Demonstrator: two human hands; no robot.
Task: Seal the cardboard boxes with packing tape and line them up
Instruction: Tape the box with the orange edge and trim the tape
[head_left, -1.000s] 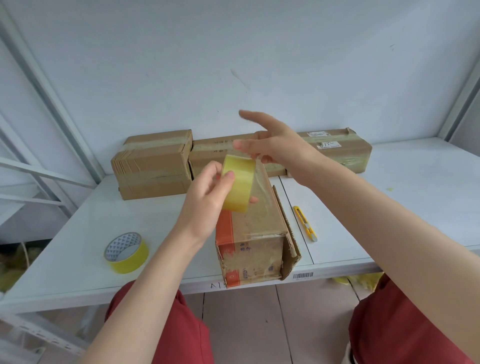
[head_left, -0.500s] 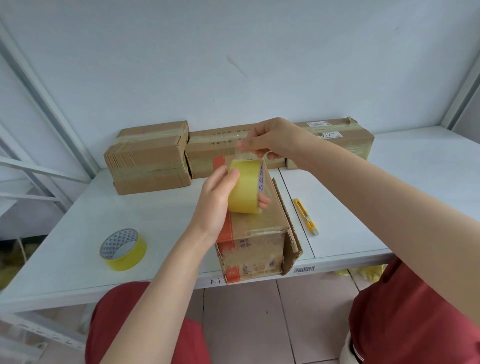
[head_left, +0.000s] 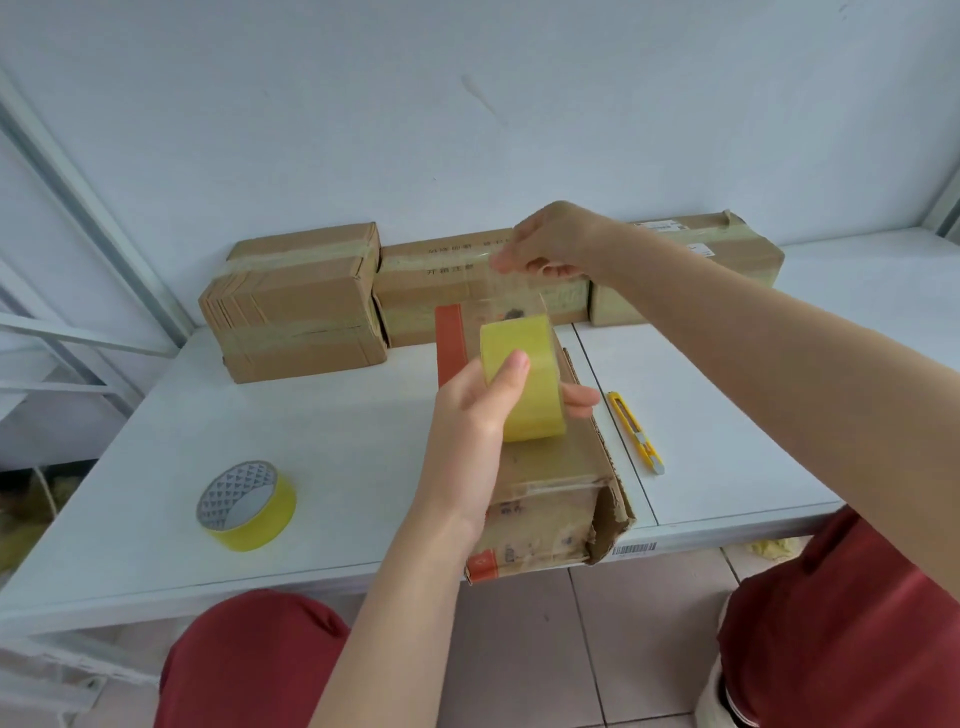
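A long cardboard box (head_left: 556, 499) with an orange stripe lies lengthwise at the table's front edge, its near right flap torn and sticking out. My left hand (head_left: 480, 415) grips a yellow tape roll (head_left: 522, 384) above the box. My right hand (head_left: 556, 244) pinches the free end of the clear tape strip (head_left: 519, 293), stretched from the roll toward the far end of the box. Three taped boxes stand in a row against the wall: left (head_left: 296, 301), middle (head_left: 441, 275), right (head_left: 727, 254).
A second yellow tape roll (head_left: 245, 504) lies flat on the white table (head_left: 337, 467) to the left. A yellow utility knife (head_left: 635, 431) lies just right of the box. Metal shelf struts (head_left: 78, 332) rise at the left. My red-trousered knees sit below the table edge.
My right hand closed on the tape end and pulled it away toward the wall, so the strip is longer. The left hand lowered the roll slightly toward the box.
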